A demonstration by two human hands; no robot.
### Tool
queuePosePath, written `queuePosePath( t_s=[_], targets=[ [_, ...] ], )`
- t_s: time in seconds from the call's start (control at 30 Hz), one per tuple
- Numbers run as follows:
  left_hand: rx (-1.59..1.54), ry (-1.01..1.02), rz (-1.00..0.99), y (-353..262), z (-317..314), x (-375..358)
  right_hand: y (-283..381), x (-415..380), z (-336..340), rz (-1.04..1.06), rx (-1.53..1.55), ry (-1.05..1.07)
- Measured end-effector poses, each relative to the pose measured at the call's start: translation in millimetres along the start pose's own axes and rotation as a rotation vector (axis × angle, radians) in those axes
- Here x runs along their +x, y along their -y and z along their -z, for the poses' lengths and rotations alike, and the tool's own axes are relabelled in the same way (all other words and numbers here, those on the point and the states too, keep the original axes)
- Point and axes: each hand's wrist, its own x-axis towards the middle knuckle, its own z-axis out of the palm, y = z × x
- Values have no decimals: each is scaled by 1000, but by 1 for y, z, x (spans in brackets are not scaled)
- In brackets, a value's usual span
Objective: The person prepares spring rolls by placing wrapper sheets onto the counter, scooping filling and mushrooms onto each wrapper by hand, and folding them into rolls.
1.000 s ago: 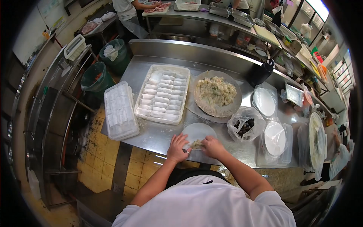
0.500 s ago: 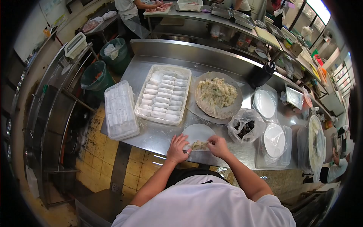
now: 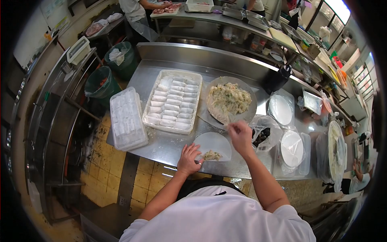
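A round white wrapper (image 3: 217,141) lies on the steel table in front of me, with a small heap of pale filling (image 3: 211,155) near its lower edge. My left hand (image 3: 188,160) rests at the wrapper's left side, fingers stretched out, thumb close to the filling. Raised beyond the wrapper's right edge is my right hand (image 3: 240,137), its fingers pinched together beside the lower rim of a wide bowl (image 3: 252,111). Whatever is in that pinch is too small to make out. The bowl holds a big mound of the same chopped filling (image 3: 229,97).
Left of the bowl stands a tray of white rolls (image 3: 173,101), beside a lidded container (image 3: 128,119). At the right are a plastic bag with dark pieces (image 3: 262,137) and stacked wrappers under plastic (image 3: 292,147). Another person (image 3: 135,12) handles meat at the back counter.
My right hand has lifted from the filling on the wrapper and moved up and right to the bowl's near rim. My left hand stays at the wrapper.
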Motion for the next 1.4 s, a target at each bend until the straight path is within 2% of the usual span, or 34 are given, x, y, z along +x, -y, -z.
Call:
queuePosePath(
  t_s=[0.1,0.2,0.23,0.33,0.43,0.53,0.6,0.73,0.87,0.9,1.0,1.1,1.2,1.3,1.4],
  targets=[
    [0,-2,-4,-3,1,0,-21,40,-7,230,-192,-134],
    [0,-15,-13,-2,2,2,-54,41,-23,204,-398,-92],
    [3,-13,-11,-2,1,1,-44,33,-21,234,-370,-93],
    [17,-28,-13,0,-3,0,-14,-11,-8,68,-316,15],
    [39,-29,-15,-2,-4,1,-13,-52,22,18,-262,4],
    [49,-20,-18,0,-5,1,-68,-64,60,-117,-166,-190],
    [38,-24,-15,0,-6,1,-87,-54,94,-272,-291,-210],
    [53,-20,-15,-3,-6,2,-125,-38,120,-316,-407,-119],
    [65,-19,-29,-3,-6,1,-152,-20,97,-221,-504,-18],
    [67,-22,-31,-3,-6,2,-150,-11,95,-311,-542,112],
    [61,-30,-35,-2,-5,1,-156,4,79,-428,-676,273],
    [71,-28,-34,0,-6,0,-163,5,73,-424,-708,279],
    [79,-27,-33,0,-6,1,-189,5,67,-257,-794,321],
    [66,-30,-34,-1,-6,0,-189,1,67,-301,-756,239],
    [67,-33,-36,-1,-6,1,-181,5,77,-399,-727,302]
  ],
)
